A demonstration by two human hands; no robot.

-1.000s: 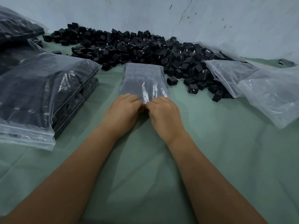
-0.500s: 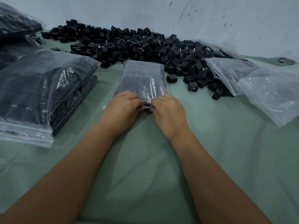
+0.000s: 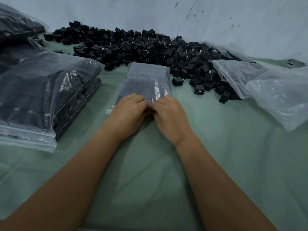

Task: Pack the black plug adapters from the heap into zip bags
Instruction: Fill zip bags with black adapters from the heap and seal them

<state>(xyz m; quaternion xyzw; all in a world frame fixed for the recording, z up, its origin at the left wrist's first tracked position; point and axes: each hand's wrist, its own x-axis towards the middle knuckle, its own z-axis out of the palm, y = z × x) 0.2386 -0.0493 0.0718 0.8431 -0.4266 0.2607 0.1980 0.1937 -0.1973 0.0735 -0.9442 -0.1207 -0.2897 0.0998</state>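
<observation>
A clear zip bag (image 3: 146,80) filled with black plug adapters lies flat on the green cloth in front of me. My left hand (image 3: 128,110) and my right hand (image 3: 168,112) sit side by side at its near end, fingers curled and pinching the bag's zip edge in the middle. The fingertips are hidden under the knuckles. Behind the bag a long heap of loose black plug adapters (image 3: 150,47) stretches along the wall.
Filled zip bags (image 3: 41,90) are stacked at the left, with more behind them (image 3: 16,29). Empty clear bags (image 3: 275,90) lie at the right, partly over the heap. The green cloth (image 3: 166,164) covers the table; a pale wall (image 3: 233,22) stands behind.
The hands stay together at the bag's near edge. The bag's left zip corner now pokes out left of my left hand, and the bag has turned slightly.
</observation>
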